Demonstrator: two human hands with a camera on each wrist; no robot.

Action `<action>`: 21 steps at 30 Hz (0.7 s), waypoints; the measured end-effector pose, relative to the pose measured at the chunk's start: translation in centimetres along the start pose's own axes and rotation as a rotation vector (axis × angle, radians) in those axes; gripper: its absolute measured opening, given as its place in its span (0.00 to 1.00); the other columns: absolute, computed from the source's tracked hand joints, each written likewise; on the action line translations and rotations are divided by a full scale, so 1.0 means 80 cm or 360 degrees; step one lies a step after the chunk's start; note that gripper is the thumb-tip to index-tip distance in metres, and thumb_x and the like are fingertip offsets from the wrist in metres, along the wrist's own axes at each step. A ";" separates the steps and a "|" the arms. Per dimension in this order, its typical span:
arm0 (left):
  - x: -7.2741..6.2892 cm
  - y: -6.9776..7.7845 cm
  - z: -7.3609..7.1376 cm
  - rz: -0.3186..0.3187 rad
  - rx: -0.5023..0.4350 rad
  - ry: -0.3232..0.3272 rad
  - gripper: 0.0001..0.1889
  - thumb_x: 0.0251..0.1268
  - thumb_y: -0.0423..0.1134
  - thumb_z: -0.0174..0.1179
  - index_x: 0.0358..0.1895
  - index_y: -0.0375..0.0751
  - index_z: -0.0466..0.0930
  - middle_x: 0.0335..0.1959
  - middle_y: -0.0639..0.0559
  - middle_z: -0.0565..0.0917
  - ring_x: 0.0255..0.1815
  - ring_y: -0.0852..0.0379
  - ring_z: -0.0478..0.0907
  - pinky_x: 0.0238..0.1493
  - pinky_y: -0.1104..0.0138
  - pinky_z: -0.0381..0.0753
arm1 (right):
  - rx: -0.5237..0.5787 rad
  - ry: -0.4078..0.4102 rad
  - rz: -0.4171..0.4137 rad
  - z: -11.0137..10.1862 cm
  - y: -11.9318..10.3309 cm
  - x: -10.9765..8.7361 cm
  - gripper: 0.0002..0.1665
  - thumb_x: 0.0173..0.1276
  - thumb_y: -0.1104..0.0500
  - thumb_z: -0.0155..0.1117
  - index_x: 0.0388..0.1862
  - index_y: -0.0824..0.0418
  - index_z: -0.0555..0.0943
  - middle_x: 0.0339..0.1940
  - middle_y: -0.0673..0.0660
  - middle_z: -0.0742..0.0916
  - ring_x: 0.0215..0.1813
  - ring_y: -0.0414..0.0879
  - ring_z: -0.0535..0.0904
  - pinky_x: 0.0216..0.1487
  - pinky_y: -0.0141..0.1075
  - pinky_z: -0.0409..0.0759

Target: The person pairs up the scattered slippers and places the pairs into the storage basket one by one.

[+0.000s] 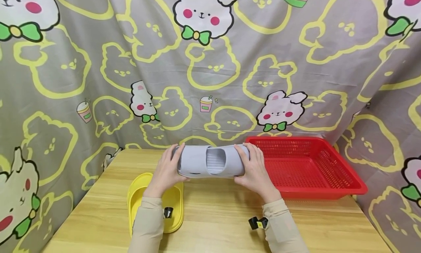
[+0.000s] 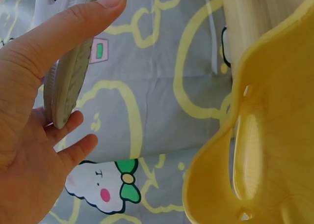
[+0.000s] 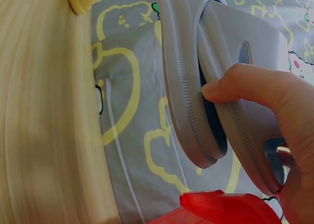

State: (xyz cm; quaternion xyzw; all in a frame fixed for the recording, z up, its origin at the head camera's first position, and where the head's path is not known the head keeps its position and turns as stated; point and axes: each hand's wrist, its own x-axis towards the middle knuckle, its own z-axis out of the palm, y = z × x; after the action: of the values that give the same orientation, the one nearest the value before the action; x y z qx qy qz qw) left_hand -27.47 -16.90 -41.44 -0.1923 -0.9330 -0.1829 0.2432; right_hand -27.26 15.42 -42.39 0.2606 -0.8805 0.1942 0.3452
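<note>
A pair of light grey slippers (image 1: 194, 161) is raised above the table, lying sideways between both hands in the head view. My left hand (image 1: 167, 170) grips one end, its thumb crossing the sole edge in the left wrist view. My right hand (image 1: 254, 170) holds the other end. In the right wrist view, the two slippers (image 3: 184, 81) lie against each other with a narrow gap, and the right thumb presses at that gap. Below the left forearm stands a yellow plastic piece (image 1: 175, 223) with a rounded raised rim, partly hidden by the sleeve.
A red perforated plastic basket (image 1: 315, 192) stands at the back right of the wooden table (image 1: 210, 223). A grey patterned curtain (image 1: 210, 77) hangs behind and at both sides. Small black pieces show beside the sleeves.
</note>
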 end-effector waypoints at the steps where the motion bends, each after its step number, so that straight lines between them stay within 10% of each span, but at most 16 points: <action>1: 0.000 0.000 -0.001 0.0004 0.0001 0.0001 0.66 0.23 0.48 0.85 0.76 0.50 0.55 0.70 0.37 0.63 0.69 0.36 0.63 0.67 0.44 0.68 | 0.0005 0.0001 -0.0002 0.000 0.000 0.000 0.62 0.32 0.52 0.83 0.71 0.53 0.65 0.66 0.67 0.69 0.71 0.61 0.58 0.70 0.59 0.56; 21: 0.000 0.012 0.000 -0.0034 0.0003 -0.0037 0.68 0.21 0.47 0.86 0.76 0.50 0.55 0.70 0.38 0.63 0.70 0.38 0.60 0.67 0.45 0.70 | 0.0064 0.0020 -0.0003 0.001 0.000 0.000 0.62 0.30 0.55 0.83 0.71 0.54 0.66 0.65 0.68 0.69 0.69 0.63 0.59 0.69 0.60 0.55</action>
State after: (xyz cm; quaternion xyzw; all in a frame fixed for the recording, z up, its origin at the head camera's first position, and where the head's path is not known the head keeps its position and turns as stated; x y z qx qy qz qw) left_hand -27.04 -16.10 -41.25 -0.1842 -0.9379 -0.1823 0.2305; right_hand -27.26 15.37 -42.47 0.2670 -0.8740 0.2131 0.3456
